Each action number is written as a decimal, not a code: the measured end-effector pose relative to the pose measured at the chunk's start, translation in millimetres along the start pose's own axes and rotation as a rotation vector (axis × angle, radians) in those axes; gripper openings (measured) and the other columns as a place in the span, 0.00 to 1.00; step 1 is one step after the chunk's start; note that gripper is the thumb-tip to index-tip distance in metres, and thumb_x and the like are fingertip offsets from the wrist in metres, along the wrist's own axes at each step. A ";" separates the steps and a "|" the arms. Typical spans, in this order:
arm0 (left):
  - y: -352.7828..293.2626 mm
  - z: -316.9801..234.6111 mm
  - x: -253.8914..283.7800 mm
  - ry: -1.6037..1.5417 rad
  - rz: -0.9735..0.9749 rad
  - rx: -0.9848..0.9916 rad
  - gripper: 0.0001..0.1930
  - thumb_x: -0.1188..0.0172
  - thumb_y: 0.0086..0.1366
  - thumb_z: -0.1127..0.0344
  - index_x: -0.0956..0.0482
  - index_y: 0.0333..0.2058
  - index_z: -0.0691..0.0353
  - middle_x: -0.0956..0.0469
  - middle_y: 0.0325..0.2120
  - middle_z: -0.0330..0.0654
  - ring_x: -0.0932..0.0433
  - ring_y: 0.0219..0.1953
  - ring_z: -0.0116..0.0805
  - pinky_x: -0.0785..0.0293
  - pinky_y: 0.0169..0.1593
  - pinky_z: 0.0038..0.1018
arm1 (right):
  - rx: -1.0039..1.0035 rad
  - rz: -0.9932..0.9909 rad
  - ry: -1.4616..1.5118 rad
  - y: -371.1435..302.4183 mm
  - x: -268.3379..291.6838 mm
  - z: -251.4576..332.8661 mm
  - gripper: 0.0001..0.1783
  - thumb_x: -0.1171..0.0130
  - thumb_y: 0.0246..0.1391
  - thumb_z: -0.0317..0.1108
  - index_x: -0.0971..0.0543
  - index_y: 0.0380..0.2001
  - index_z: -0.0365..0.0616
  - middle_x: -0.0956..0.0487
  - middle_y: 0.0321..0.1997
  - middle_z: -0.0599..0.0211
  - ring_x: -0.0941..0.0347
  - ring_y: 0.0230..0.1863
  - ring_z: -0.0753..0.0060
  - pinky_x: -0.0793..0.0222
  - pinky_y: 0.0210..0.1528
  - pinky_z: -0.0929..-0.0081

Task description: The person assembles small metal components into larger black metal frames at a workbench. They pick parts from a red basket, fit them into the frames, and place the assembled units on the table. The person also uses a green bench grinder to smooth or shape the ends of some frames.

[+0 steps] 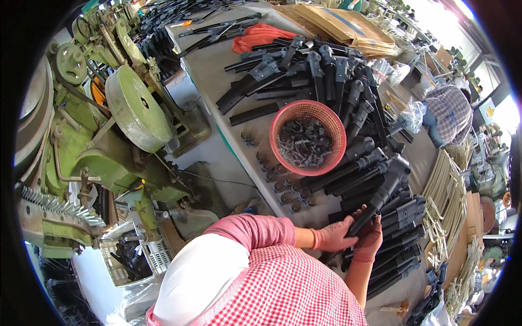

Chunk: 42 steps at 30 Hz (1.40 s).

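Observation:
A long black tube-shaped part with an angled, jointed head (385, 190) slants up and away from my two gloved hands. My left hand (334, 236) comes in from the left, its fingers closed at the near end of the tube. Beside it, my right hand (369, 242) is wrapped round the same end from below and the right. Exactly how the fingertips meet the part is partly hidden. Under and around it lie rows of similar black tube parts (399, 217) on the table. A pink perforated basket (343, 142) full of small dark metal pieces stands just beyond.
Small metal clips (294, 196) are lined up along the table's left edge. A green belt-driven machine (136, 108) stands to the left. Flattened cardboard (348, 24) and a red cloth (261, 38) lie at the far end. Another person in a checked shirt (448, 111) bends at the right.

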<state>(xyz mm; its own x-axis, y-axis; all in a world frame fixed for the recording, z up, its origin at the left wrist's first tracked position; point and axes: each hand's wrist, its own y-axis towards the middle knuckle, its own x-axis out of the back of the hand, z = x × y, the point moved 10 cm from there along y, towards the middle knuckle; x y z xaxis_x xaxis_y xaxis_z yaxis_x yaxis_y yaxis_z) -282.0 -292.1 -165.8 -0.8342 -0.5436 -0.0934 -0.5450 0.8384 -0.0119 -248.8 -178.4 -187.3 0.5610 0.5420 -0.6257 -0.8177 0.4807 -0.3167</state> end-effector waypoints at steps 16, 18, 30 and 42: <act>-20.4 -39.4 439.7 0.418 -0.599 -0.264 0.09 0.39 0.62 0.68 0.22 0.40 0.64 0.21 0.34 0.50 0.20 0.35 0.44 0.24 0.41 0.34 | -0.104 0.049 0.397 78.4 -101.5 -54.5 0.20 0.52 0.65 0.47 0.25 0.42 0.38 0.25 0.32 0.68 0.29 0.30 0.71 0.27 0.39 0.65; -42.7 -34.3 521.0 0.677 -0.874 -0.245 0.13 0.38 0.57 0.71 0.24 0.42 0.63 0.23 0.37 0.48 0.24 0.42 0.48 0.27 0.49 0.38 | -0.084 0.027 0.390 69.6 -109.3 -55.4 0.23 0.53 0.65 0.46 0.25 0.51 0.37 0.26 0.31 0.67 0.31 0.29 0.71 0.29 0.38 0.65; -123.9 123.8 703.1 0.554 -1.142 0.652 0.41 0.27 0.52 0.56 0.38 0.61 0.65 0.34 0.57 0.65 0.33 0.60 0.62 0.32 0.61 0.44 | -0.161 0.169 0.172 96.8 -175.8 -75.5 0.26 0.58 0.64 0.50 0.28 0.57 0.46 0.25 0.27 0.60 0.34 0.23 0.66 0.36 0.30 0.61; -48.3 46.1 804.9 0.938 -0.601 0.687 0.29 0.46 0.65 0.40 0.18 0.36 0.65 0.21 0.40 0.61 0.23 0.46 0.61 0.26 0.49 0.46 | -0.210 -0.022 0.323 126.8 -237.7 -147.2 0.26 0.60 0.64 0.52 0.28 0.55 0.47 0.26 0.25 0.57 0.34 0.22 0.61 0.37 0.29 0.60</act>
<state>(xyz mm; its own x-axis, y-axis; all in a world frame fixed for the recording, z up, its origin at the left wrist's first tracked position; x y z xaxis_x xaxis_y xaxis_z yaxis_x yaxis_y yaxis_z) -923.2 -768.3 -286.3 -0.3707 -0.4251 0.8257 -0.9286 0.1544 -0.3374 -504.8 -347.8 -183.7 0.5368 0.2720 -0.7986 -0.8331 0.3205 -0.4508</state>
